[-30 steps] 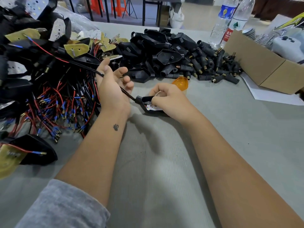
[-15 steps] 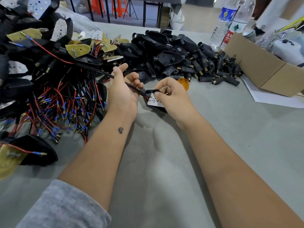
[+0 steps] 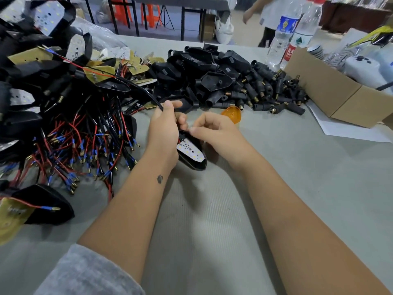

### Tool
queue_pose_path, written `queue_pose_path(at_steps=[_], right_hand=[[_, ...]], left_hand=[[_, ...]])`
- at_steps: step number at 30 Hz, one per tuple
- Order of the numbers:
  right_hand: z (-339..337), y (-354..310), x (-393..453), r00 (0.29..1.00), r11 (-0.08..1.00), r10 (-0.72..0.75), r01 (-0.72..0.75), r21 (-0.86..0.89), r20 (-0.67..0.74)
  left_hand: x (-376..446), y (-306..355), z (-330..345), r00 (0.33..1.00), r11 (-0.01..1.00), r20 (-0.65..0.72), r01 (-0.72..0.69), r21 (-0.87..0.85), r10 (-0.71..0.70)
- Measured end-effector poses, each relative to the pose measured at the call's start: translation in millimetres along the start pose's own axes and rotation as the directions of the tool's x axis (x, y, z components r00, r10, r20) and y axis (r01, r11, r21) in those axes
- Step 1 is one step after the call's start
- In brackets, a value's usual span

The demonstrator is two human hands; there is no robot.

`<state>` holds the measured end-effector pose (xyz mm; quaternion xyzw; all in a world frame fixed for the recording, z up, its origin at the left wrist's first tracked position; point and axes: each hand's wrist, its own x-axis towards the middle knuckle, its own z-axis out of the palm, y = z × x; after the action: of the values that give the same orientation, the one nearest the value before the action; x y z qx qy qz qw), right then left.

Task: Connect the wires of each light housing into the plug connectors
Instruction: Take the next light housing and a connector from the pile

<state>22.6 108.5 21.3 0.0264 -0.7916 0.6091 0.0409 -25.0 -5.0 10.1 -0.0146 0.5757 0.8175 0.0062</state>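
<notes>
Both hands have drawn closer together and nearer the body since a second ago; the light housing has come up off the bench surface and turned, its white LED board now facing the camera.

Bench (image 3: 212, 241): grey ribbed mat, forearms stretched across the middle.
Left edge: big tangle of wired housings (image 3: 70, 133), red and black leads with blue-sleeved brass tips spilling toward the centre.
Far edge, middle: heap of black plug connectors (image 3: 244, 86), brass ends showing.
Far right corner: cardboard box (image 3: 331, 92), a white sheet under it; two water bottles (image 3: 291, 33) just behind it.
A person stands beyond the far edge, partly cut off.

Left hand (image 3: 163, 133): fingers curled round the black cable (image 3: 146, 94) that runs back into the left pile; thumb on top, cable pinched near its end.
Right hand (image 3: 214, 133): fingers curled, fingertips meeting the left hand's at the top end of the light housing (image 3: 191, 154). What exactly the right fingertips pinch cannot be told; they touch the housing's upper end.
Housing hangs between both wrists, tilted, point toward the near edge.
Orange lens (image 3: 231, 113) lies just beyond the right knuckles, near the connector heap.
</notes>
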Motion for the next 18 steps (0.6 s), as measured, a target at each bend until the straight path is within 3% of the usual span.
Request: queue_pose_path(at_steps=[4,7,9,11,14,18], right_hand=[[-23.7,4.3,15.6,0.957,0.999,0.037,-0.044,-0.015,-0.287],[-58.3,11.2,30.2,0.839,0.973,0.091,-0.189,-0.130,-0.536],[-83.5,19.3,35.6,0.747,0.879,0.074,-0.361,-0.310,-0.661],[-103.2,29.0,37.0,0.717,0.722,0.107,-0.532,-0.442,-0.689],[-114.8,40.0,37.3,0.765,0.522,0.249,-0.622,-0.584,-0.593],[-111.4,45.0,36.4,0.792,0.445,0.155,-0.590,-0.674,-0.591]], left_hand=[[2.3,-1.8,-1.5,0.998,0.999,0.058,0.034,0.001,-0.034],[1.7,-2.3,2.1,0.997,0.999,0.070,0.033,-0.013,-0.032],[0.6,-2.0,3.1,0.996,0.999,0.078,0.039,-0.037,-0.036],[0.7,-2.1,3.3,0.995,0.999,0.091,0.034,-0.033,-0.031],[2.7,-2.3,3.8,0.994,0.999,0.106,0.030,0.020,-0.032],[4.8,-2.0,4.4,0.992,0.998,0.110,0.058,0.039,-0.062]])
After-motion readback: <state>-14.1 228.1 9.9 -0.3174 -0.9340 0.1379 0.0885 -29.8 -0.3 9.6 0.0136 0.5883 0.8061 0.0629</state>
